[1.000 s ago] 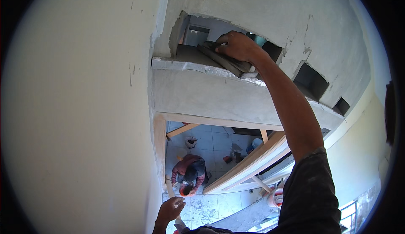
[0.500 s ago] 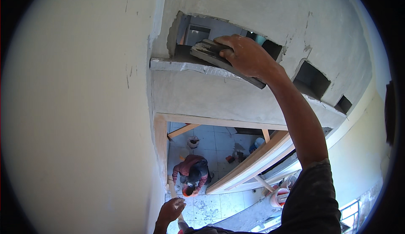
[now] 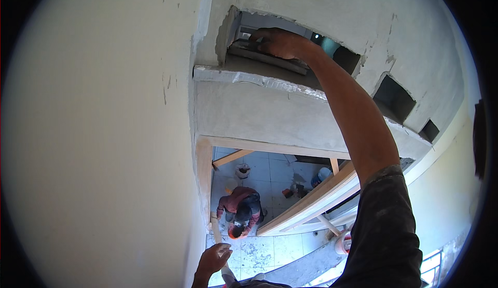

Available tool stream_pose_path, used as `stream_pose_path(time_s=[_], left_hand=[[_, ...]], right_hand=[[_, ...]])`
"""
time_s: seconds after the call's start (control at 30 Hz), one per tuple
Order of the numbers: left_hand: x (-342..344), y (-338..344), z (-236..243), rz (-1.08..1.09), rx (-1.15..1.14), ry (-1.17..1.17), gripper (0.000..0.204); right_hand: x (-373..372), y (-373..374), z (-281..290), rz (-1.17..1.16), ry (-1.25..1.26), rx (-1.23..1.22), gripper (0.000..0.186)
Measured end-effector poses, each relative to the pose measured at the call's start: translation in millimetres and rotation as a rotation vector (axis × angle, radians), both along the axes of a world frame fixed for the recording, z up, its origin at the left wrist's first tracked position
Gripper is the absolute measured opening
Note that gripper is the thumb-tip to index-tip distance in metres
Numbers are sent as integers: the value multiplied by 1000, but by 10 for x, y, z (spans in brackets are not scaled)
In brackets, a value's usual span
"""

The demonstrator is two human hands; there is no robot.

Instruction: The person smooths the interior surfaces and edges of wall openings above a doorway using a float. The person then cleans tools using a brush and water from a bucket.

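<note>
My right hand point(image 3: 280, 44) grips a flat grey plastering float point(image 3: 264, 59) inside a rough-edged rectangular opening point(image 3: 226, 36) in the plastered wall point(image 3: 259, 106), over its grey bottom ledge point(image 3: 249, 76). My forearm crosses the wall from the lower right. Low in the view, my left hand point(image 3: 215, 257) has curled fingers beside a pale upright piece of wood point(image 3: 227, 272); what it holds is hidden.
Smaller openings point(image 3: 391, 96) sit to the right. A cream wall point(image 3: 104, 132) fills the left. Below, through a timber frame point(image 3: 206, 158) with braces, a crouching co-worker point(image 3: 236, 205) holds a red container point(image 3: 237, 234) on a tiled floor point(image 3: 262, 176), near buckets point(image 3: 342, 244).
From half a second ago, my right hand and the float have moved up and left, deeper into the opening. The view has shifted slightly; my left hand stays low.
</note>
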State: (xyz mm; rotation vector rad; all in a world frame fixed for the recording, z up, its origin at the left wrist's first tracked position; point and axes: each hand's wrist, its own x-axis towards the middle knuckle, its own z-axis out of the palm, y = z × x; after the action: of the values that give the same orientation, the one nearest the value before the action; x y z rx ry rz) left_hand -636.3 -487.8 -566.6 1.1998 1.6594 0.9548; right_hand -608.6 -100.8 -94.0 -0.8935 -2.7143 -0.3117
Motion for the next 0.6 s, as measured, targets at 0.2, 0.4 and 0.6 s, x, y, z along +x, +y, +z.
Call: stream_pose_path(time_s=[0.2, 0.4, 0.6], left_hand=[[-5, -13, 1, -10, -35, 14, 38], [-20, 5, -26, -2, -22, 30, 39], [-14, 14, 11, 2, -10, -10, 39]], right_hand=[[-198, 52, 114, -2, -93, -163, 49], [-215, 72, 190, 76, -119, -386, 52], [-201, -49, 188, 81, -151, -360, 52]])
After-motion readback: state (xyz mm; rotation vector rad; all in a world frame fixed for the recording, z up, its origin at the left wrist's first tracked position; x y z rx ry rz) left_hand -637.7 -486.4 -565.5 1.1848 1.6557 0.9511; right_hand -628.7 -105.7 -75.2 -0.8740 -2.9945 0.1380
